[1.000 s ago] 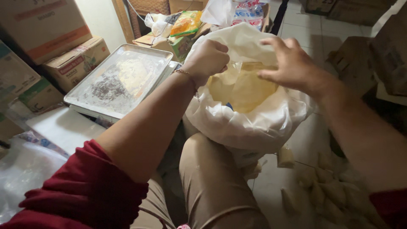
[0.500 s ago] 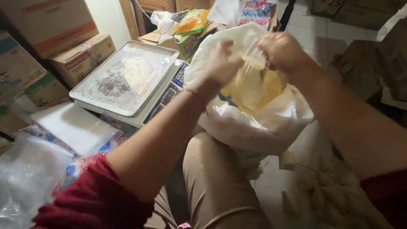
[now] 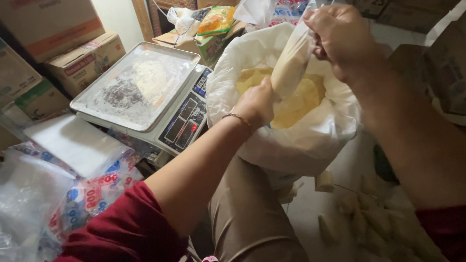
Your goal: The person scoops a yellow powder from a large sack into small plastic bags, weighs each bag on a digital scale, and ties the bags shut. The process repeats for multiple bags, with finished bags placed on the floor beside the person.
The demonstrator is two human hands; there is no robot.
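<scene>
Filling a small clear bag [image 3: 291,60] over the big white sack [image 3: 291,140] of yellow flakes between the knees. Left hand [image 3: 257,104] closed under the bag's lower end; right hand [image 3: 340,36] fisted round its mouth, above. Judgement: hold the mouth upright over the sack, catching spills. Digital scale [image 3: 145,92] stands beyond left, cardboard boxes [image 3: 82,60] behind.

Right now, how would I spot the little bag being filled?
Find the big white sack of yellow flakes beside the metal-trayed scale. Just above its mouth hangs a small clear bag, pinched on top by the right hand, steadied below by the left hand. It alone is narrow, see-through and lifted.
</scene>
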